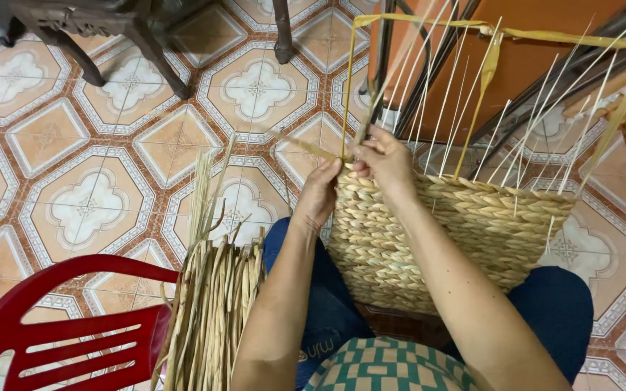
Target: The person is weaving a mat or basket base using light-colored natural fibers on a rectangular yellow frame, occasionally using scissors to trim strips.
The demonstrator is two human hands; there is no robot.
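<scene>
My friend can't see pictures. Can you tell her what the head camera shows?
Two bare hands, the left hand and right hand, pinch a straw strand at the rim of a half-woven basket resting on the person's lap. A bundle of dried straw leans on a red plastic chair over a patterned tile floor.

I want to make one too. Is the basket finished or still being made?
Unfinished. The woven basket has thin bare sticks poking above its rim, and both hands pinch a strand at its edge.

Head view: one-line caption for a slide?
Both hands, left hand and right hand, weave a strand into a half-finished basket on the lap.
</scene>
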